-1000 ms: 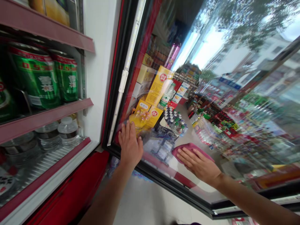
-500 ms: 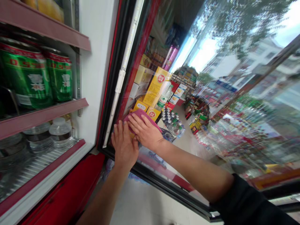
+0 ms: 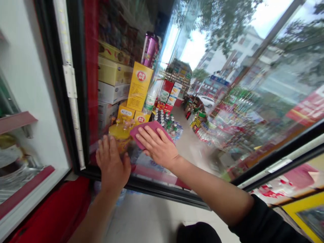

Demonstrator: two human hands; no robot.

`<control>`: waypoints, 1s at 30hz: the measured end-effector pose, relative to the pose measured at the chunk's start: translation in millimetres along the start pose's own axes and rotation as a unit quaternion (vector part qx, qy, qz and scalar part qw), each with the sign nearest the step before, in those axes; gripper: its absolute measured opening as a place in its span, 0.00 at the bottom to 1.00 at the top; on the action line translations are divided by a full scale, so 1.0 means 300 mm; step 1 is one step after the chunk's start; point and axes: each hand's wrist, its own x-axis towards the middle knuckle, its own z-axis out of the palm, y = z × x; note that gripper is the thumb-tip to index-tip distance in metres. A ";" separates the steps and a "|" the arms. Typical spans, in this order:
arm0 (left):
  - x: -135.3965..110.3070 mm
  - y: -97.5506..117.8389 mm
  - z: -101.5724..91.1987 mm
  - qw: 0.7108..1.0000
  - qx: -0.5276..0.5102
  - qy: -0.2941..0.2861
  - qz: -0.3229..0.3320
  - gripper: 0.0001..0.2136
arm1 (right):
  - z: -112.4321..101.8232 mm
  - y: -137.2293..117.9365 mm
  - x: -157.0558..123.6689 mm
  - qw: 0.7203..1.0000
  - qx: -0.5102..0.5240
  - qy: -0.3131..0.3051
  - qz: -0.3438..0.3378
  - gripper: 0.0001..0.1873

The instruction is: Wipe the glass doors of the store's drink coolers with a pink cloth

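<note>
A pink cloth (image 3: 138,136) lies flat against the glass pane (image 3: 202,141) of a swung-open cooler door. My right hand (image 3: 159,145) presses it there, with fingers stretched over its top and the cloth's left edge sticking out past them. To the left, near the lower hinge-side corner of the pane, my left hand (image 3: 112,165) is open and holds nothing. Its fingers are extended toward the glass; whether the palm touches is hidden. A black frame (image 3: 162,194) with a sealing strip borders the glass.
At the left stands the cooler's white inner wall (image 3: 27,60) with pink-edged shelves (image 3: 17,122). A red base panel (image 3: 55,209) is below it. The glass shows yellow boxes (image 3: 139,87), bottles and a street. Tiled floor (image 3: 144,216) lies under the door.
My right hand and the cloth have slid rightward across the glass, away from my left hand. The view has turned right, so less of the cooler's shelves shows.
</note>
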 end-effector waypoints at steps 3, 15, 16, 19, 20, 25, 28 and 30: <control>-0.018 0.069 0.011 0.999 -0.009 -0.014 0.036 0.39 | -0.034 0.054 -0.186 0.998 -0.024 -0.001 0.053 0.41; -0.196 0.453 0.089 0.969 -0.030 -0.072 0.236 0.42 | -0.083 0.266 -0.891 0.938 -0.190 0.136 0.254 0.35; -0.197 0.473 0.087 0.968 -0.024 -0.075 0.239 0.42 | -0.082 0.275 -0.937 0.933 -0.193 0.142 0.268 0.34; -0.186 0.522 0.070 0.967 -0.009 -0.078 0.244 0.42 | -0.068 0.289 -1.048 0.912 -0.204 0.162 0.318 0.33; -0.182 0.534 0.062 0.967 -0.006 -0.076 0.242 0.42 | -0.060 0.292 -1.071 0.899 -0.210 0.173 0.342 0.33; -0.180 0.558 0.030 0.972 0.001 -0.058 0.228 0.41 | -0.032 0.304 -1.050 0.829 -0.218 0.232 0.459 0.38; -0.166 0.560 0.010 0.968 0.006 -0.046 0.245 0.41 | -0.056 0.326 -0.930 0.789 -0.206 0.272 0.512 0.42; -0.142 0.570 -0.008 0.965 0.007 -0.034 0.259 0.41 | -0.088 0.343 -0.823 0.765 -0.188 0.297 0.539 0.45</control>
